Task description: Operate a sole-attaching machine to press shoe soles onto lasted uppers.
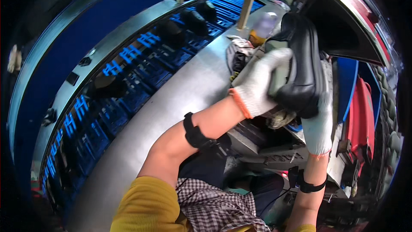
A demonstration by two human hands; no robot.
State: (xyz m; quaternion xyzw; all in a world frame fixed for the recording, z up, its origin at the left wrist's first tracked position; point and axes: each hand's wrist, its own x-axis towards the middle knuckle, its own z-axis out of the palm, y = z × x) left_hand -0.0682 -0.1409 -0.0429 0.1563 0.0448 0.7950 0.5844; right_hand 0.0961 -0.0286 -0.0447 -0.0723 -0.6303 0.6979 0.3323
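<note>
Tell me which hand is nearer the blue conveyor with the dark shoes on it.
Left. The left hand grips the black shoe on its conveyor-facing side, a steel ledge away from the conveyor. The right hand holds the shoe's far side, farther off.

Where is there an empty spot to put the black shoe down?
The bare metal strip between the blue conveyor and the machine is free. Around the machine it is crowded. Both gloved hands, left hand and right hand, hold the black shoe.
</note>
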